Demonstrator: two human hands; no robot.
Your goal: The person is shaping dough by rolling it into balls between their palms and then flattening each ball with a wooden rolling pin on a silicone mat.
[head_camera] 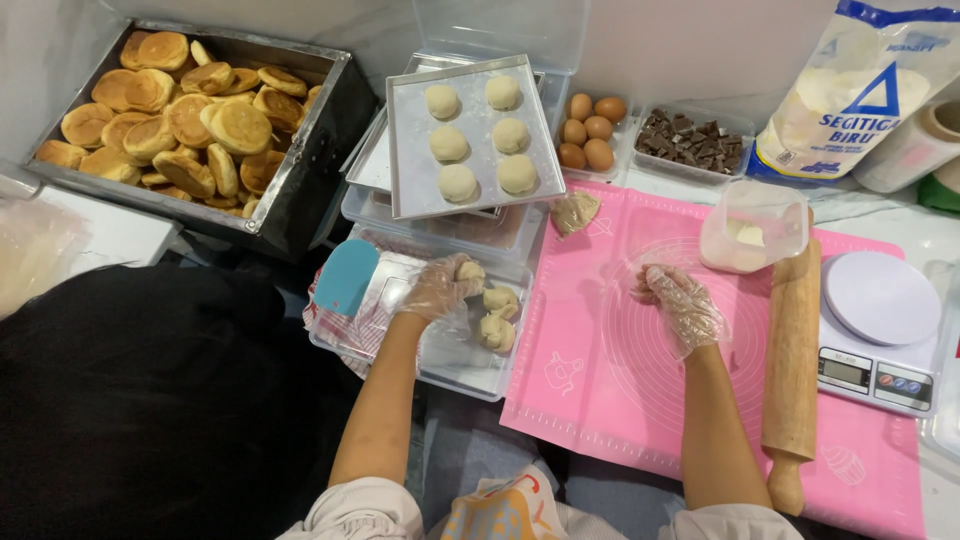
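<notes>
1. The left hand [437, 288], in a clear plastic glove, reaches into a clear tub [450, 355] just left of the pink mat [600, 390]. Its fingers curl around a dough piece [470, 270] at the tub's far edge, pinching it from above.
2. Two more dough lumps [498, 318] lie in the same tub, just to the right of and nearer than the held piece, close to the left fingertips and apart from the right hand.
3. The right hand [682, 308], also gloved, rests on the mat inside its printed circles. The fingers are loosely curled, knuckles up; whether anything sits under them I cannot tell.
4. The left hand is plainly the nearer one to the dough; the right hand lies across the mat's edge from it.
5. A rolling pin [792, 370] lies on the mat to the right of the right hand, its long axis running near to far.
6. Beyond the tub, a metal tray [405, 190] carries six dough balls [480, 135] in two rows.
7. A teal scraper [346, 277] rests at the tub's left end; a scale [878, 335] sits right of the pin.
</notes>
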